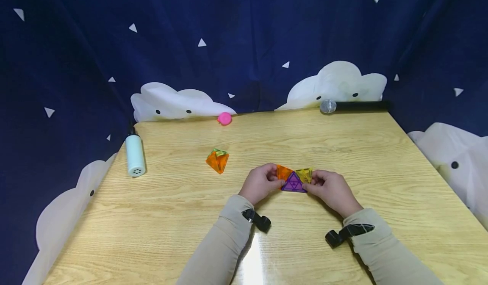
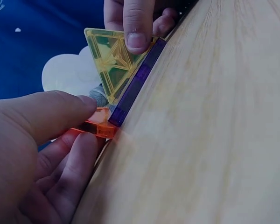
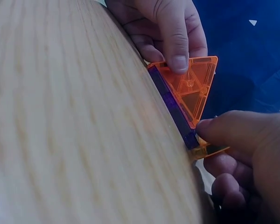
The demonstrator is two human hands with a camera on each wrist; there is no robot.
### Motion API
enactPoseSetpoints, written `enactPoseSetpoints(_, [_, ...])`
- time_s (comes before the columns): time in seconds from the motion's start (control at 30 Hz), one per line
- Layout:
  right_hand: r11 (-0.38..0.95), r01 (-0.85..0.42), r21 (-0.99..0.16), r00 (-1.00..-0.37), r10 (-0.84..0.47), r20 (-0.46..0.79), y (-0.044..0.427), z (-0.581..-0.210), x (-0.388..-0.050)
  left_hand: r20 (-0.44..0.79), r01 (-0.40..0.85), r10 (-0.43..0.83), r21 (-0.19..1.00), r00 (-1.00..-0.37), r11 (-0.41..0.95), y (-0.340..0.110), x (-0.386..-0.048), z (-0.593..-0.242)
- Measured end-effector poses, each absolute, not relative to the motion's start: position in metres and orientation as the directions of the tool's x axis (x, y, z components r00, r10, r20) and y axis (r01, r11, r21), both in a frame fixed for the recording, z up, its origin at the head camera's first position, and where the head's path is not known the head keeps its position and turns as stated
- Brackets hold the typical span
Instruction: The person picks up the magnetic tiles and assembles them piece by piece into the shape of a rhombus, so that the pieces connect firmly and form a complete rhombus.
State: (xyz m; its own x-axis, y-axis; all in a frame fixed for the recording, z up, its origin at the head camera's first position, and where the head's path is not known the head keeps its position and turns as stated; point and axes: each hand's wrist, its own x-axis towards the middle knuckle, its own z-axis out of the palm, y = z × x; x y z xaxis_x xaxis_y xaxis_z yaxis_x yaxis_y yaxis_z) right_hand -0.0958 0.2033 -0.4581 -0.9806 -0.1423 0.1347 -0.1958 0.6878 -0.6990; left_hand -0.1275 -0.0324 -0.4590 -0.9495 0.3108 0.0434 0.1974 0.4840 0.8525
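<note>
A purple triangular magnetic tile (image 1: 294, 184) lies on the table between both hands, seen edge-on in the wrist views. My left hand (image 1: 262, 183) pinches an orange triangular tile (image 3: 189, 86) between thumb and fingers at the purple tile's left side. On the other side, a yellow triangular tile (image 2: 113, 56) is pinched by my right hand (image 1: 333, 192). Both outer tiles tilt up from the table and meet the purple tile along its edges. Fingertips hide part of each outer tile.
An orange and green tile piece (image 1: 218, 162) stands left of the hands. Farther back are a pink round object (image 1: 224, 118) and a microphone (image 1: 354, 106). A pale mint cylinder (image 1: 135, 156) lies at the left edge. Behind hangs a dark blue curtain (image 1: 244, 35).
</note>
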Motion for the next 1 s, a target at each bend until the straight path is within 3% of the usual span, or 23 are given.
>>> enactPoseSetpoints(1.0, [0.715,-0.224,-0.662,-0.975,-0.162,0.155,0.2002,-0.4562,-0.0958,0.082,0.309,0.39,0.765,-0.917,0.566,-0.0277,-0.1259,-0.4572])
